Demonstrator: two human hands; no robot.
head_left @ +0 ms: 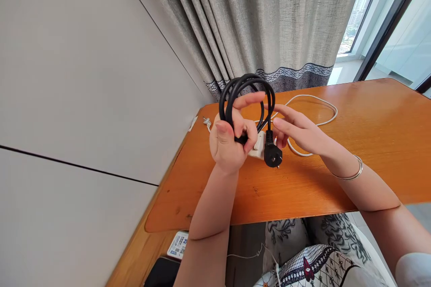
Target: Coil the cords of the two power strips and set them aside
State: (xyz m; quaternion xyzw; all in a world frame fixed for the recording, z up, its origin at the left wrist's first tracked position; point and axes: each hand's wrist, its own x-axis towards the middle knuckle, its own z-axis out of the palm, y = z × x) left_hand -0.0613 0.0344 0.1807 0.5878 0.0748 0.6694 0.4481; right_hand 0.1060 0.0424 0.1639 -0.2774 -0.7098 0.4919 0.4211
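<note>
A black power cord (pixel 247 81), looped into a coil, hangs over the fingers of my left hand (pixel 229 143). That hand is closed around one end of the cord, with the index finger stretched through the loop. The cord's black plug (pixel 272 154) dangles at the right of the coil, prongs facing me. My right hand (pixel 299 130) is beside the coil with its fingers apart; its fingertips are partly hidden behind the cord, so I cannot tell whether they touch it. Behind the coil, a white power strip (pixel 257 145) is partly covered.
A white cable (pixel 332 119) curves across the wooden table (pixel 380 143), and a small white plug (pixel 207 122) lies near its left edge. The white wall panel (pixel 84 76) borders the left side; a grey curtain (pixel 286 18) hangs behind. Below the table is a white labelled box (pixel 178 244).
</note>
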